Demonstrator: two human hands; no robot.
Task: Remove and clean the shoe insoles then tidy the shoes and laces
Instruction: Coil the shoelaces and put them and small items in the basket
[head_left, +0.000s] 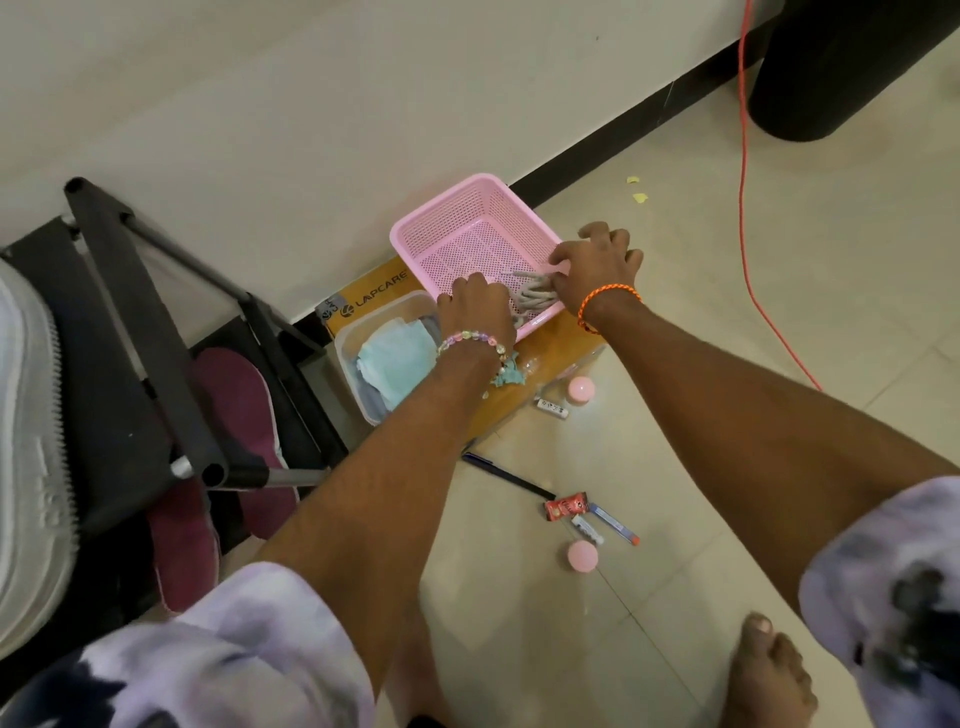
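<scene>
A pink mesh basket (457, 228) sits tilted on a brown cardboard box (550, 353) by the wall. Grey shoelaces (532, 296) lie bunched in the basket's near corner. My right hand (597, 265) reaches into the basket with its fingers pinched on the laces. My left hand (475, 306) rests on the basket's near rim with curled fingers, touching the laces' end; whether it grips them is hidden. Two maroon insoles (239, 415) lie on the floor under a black rack (135, 332) at the left. A white shoe sole (31, 457) shows at the far left edge.
A clear tub with light blue cloths (395, 358) stands beside the box. Two pink caps (582, 555), small tubes, a red sachet (563, 506) and a dark pen (498, 470) litter the tiled floor. An orange cable (743, 156) runs along the right. My bare feet are at the bottom.
</scene>
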